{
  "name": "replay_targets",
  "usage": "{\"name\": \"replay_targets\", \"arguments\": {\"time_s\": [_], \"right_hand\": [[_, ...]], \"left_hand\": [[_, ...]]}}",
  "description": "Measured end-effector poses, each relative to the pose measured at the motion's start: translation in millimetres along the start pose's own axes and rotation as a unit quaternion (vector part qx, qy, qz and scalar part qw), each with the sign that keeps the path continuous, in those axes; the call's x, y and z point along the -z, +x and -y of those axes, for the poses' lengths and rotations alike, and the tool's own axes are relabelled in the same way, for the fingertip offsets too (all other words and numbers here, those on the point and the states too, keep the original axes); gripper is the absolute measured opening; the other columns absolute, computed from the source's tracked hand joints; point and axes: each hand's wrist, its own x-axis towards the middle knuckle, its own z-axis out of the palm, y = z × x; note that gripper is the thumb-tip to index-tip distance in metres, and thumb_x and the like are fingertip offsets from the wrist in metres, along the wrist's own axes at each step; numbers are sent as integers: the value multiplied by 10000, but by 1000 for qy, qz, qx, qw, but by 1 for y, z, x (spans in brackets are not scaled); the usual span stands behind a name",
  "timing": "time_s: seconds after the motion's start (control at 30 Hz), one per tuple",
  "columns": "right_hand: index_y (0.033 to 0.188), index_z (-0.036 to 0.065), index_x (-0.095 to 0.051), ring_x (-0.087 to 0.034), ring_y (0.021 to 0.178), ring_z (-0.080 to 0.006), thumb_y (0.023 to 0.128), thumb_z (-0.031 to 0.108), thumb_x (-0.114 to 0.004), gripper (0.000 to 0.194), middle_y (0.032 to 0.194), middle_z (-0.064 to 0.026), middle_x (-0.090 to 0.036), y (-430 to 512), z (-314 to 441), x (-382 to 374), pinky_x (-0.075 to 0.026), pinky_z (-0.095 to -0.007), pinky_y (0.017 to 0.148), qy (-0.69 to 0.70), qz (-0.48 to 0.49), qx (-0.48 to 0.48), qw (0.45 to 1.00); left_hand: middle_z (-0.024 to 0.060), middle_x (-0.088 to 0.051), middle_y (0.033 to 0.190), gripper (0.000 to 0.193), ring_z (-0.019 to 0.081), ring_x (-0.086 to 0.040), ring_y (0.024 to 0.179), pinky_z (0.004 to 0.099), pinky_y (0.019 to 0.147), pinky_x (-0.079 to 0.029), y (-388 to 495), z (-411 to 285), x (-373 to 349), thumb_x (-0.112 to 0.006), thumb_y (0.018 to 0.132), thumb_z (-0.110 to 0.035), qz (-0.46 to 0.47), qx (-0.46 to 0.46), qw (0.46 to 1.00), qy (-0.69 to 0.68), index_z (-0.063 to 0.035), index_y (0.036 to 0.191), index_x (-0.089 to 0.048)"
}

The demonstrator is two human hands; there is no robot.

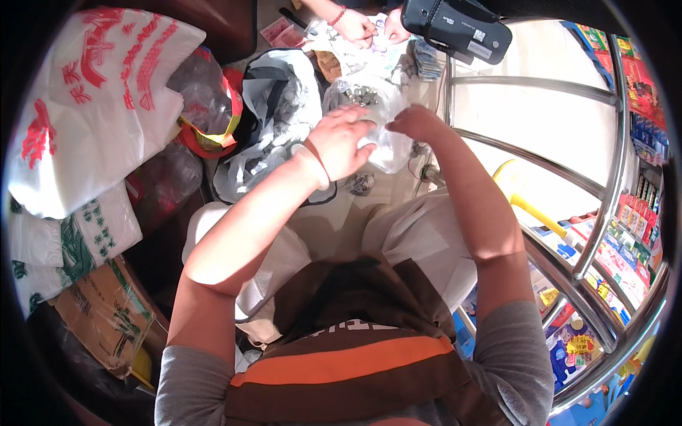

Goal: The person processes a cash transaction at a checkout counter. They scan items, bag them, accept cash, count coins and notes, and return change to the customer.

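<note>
My left hand (345,142), with a pale bracelet on its wrist, reaches over the near left part of a clear plastic bag (391,152). Coins (362,96) lie in the bag's mouth just beyond my fingers. My right hand (418,123) is bent at the bag's right side, fingers pointing inward; whether it grips the plastic cannot be made out. Left of the bag stands an open fabric bag (256,64) with a plastic liner that holds many coins. A small clear bag of dark things (360,182) lies on the floor nearer to me.
Another person's hands (365,32) work over banknotes (285,33) and coins at the top. A black device (457,29) hangs at upper right. Metal rails (533,160) and shelved packages (613,255) are on the right. Printed plastic bags (101,106) and a cardboard box (106,319) are on the left.
</note>
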Motion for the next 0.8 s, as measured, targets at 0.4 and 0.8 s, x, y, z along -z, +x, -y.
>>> {"name": "replay_targets", "arguments": {"time_s": [0.4,0.8], "right_hand": [[1012,-101,-686,-658,894,-365,786,617,-681,753,917,-236,-691,-2,-9,2,-480,-424,844,63,-19,7,998],[1068,-83,-684,-636,1084,-386,808,591,-664,723,1116,-276,-669,-7,-2,16,-473,-423,921,160,31,-109,981]], "left_hand": [[322,-359,1482,629,447,-325,1408,433,1166,-279,13,23,-26,-582,894,-474,222,256,930,140,-4,1311,-552],[322,-635,1064,588,435,-585,1089,418,969,-446,21,59,-40,-615,861,-459,62,338,937,-66,102,1027,-670]]}}
